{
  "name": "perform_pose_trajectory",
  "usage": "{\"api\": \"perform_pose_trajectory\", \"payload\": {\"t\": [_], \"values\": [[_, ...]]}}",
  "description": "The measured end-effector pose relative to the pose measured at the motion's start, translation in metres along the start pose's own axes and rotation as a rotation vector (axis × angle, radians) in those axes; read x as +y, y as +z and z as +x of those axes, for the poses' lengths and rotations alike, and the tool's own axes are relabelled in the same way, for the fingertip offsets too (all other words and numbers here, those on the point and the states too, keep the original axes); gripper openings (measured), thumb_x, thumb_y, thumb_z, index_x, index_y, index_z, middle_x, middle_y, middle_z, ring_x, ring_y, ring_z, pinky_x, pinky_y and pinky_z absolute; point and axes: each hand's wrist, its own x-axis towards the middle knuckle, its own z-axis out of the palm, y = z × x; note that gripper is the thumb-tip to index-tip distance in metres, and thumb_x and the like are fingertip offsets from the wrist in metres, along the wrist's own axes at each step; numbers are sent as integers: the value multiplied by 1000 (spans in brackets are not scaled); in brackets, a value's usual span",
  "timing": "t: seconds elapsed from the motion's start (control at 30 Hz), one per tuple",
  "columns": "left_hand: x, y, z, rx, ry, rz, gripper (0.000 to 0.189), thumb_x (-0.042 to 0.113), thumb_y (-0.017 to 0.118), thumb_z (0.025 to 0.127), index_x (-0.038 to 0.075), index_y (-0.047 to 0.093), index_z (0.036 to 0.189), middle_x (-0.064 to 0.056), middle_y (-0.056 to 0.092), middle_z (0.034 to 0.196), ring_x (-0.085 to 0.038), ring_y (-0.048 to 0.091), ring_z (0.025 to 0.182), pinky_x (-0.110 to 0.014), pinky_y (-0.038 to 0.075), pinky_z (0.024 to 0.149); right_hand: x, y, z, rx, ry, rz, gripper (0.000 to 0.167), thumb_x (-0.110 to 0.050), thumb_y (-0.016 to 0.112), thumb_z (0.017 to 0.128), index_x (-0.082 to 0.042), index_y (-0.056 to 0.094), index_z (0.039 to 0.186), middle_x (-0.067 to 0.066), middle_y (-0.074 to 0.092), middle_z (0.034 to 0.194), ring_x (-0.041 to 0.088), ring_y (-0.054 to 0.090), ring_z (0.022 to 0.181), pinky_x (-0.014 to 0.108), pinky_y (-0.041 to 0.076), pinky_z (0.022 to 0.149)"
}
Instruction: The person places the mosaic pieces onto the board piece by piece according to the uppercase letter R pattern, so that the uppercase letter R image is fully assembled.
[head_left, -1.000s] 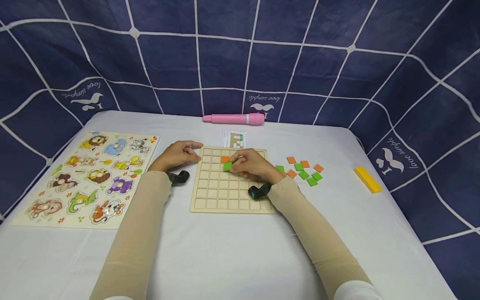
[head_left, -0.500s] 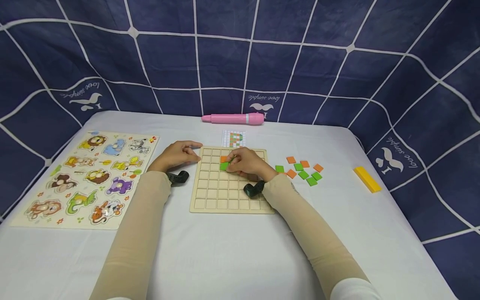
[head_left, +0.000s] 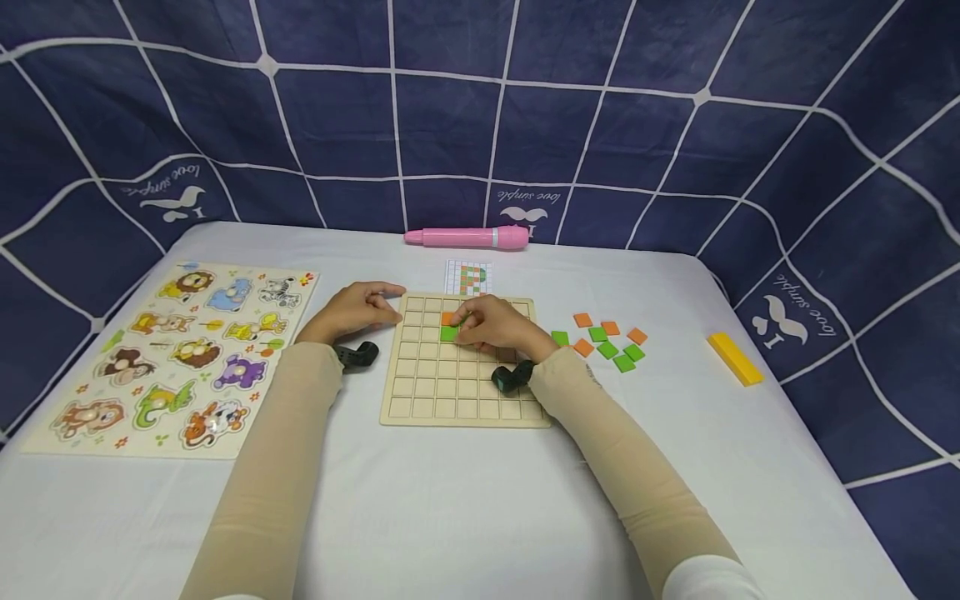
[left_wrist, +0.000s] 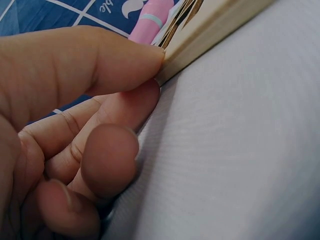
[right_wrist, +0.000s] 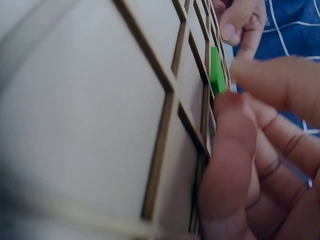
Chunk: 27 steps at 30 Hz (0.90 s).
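Head view: your right hand [head_left: 491, 323], nearly closed, pinches the green tile [head_left: 448, 333] on the board [head_left: 426, 367]; your left hand [head_left: 358, 310], loosely curled, pinches its edge. Tile's likely light, stiff; grip opposite sides.

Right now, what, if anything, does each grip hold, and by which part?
The right grip is at the right side of the green tile on the wooden board; whether it pinches cannot be told. The left grip only touches the board's left edge.
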Motion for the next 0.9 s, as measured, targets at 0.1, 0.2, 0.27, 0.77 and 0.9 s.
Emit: {"api": "perform_pose_trajectory", "payload": {"t": [0.1,0.2,0.27,0.77,0.9], "values": [[1,1,-1,1,0,1,67,16,83,92,4,59,154,5,68,82,-14,54,70,-39,38,96,4,-5,-5,-31,-39,71,25,-4,74,100,4,72,123,3,68,81,13,57,64,25,51,63],[0,1,-1,4,0,9,66,16,82,92,4,60,153,4,69,83,-15,54,72,-39,38,95,10,-12,-11,-42,-47,136,27,-4,71,101,6,71,127,4,66,79,13,57,64,25,52,63],[0,2,-1,6,-2,17,66,16,82,93,4,59,153,4,70,84,-16,54,73,-39,39,94,14,-17,-17,-38,-39,167,28,-4,70,102,6,70,128,4,66,81,12,59,65,24,53,64],[1,1,-2,3,-2,32,66,18,81,93,4,59,154,4,69,84,-17,54,76,-39,38,94,54,-73,-81,58,33,206,37,-12,70,105,6,65,137,12,67,91,17,58,69,26,49,60],[2,1,-2,5,2,20,66,17,82,93,3,60,153,4,68,84,-15,54,77,-39,37,95,65,-87,-99,98,47,222,39,-9,69,104,9,62,139,13,69,95,17,60,72,27,52,65]]}}
